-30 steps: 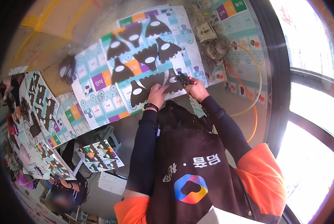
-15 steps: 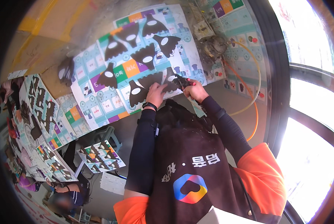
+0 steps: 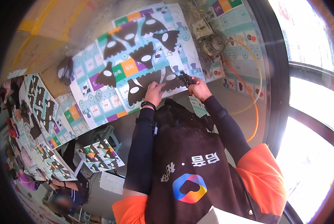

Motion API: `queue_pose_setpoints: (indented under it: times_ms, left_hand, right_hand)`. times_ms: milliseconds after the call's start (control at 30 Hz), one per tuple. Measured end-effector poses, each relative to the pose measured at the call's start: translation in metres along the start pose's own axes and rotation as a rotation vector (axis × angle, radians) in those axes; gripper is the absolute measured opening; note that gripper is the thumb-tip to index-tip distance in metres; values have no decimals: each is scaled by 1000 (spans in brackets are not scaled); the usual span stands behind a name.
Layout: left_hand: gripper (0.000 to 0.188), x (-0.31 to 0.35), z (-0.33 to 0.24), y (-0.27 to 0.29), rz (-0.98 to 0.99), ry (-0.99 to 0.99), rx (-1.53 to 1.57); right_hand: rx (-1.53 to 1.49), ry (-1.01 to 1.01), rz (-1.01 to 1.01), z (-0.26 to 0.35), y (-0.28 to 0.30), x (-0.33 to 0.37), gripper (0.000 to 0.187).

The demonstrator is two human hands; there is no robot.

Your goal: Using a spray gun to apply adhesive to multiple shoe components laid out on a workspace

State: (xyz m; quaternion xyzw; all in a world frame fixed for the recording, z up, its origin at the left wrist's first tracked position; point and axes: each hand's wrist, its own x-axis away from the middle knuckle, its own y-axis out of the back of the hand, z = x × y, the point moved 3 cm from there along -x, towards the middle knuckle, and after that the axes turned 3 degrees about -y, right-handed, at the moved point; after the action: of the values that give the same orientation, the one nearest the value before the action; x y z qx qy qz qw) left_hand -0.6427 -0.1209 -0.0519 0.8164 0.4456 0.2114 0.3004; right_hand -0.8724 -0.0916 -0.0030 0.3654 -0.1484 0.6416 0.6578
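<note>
My right hand (image 3: 199,89) grips a small black hand tool (image 3: 187,78) with red ends, whose exact kind I cannot make out. The tool stands just right of a dark, flared cutout (image 3: 173,84) with a wavy edge and a pale oval patch. My left hand (image 3: 154,92) lies with fingers stretched out at the near edge of a neighbouring dark cutout (image 3: 146,79), its fingertips reaching the flared piece. Left of that hand sits another dark cutout (image 3: 133,98) with a pale oval. All rest on colourful printed sheets (image 3: 106,107) covering the table.
Several similar cutouts (image 3: 142,56) are spread farther back. Yellow and orange hoses (image 3: 257,115) hang at the right beside a window frame (image 3: 280,93). A grey stool (image 3: 112,136) stands below the table edge. At the lower left, a person (image 3: 68,194) sits by another table with more cutouts.
My right hand and the tool have shifted right, so the tool stands off the flared cutout's side. My left hand has slid slightly left and its fingers still lie on the pieces.
</note>
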Motion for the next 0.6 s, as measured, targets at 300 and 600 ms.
queue_pose_setpoints:
  times_ms: [300, 600]
  left_hand:
    - [43, 1, 0, 0, -9, 6, 1]
    - [43, 2, 1, -1, -11, 14, -11]
  right_hand:
    - [-89, -79, 130, 15, -14, 9, 16]
    - [-18, 18, -15, 29, -1, 15, 18]
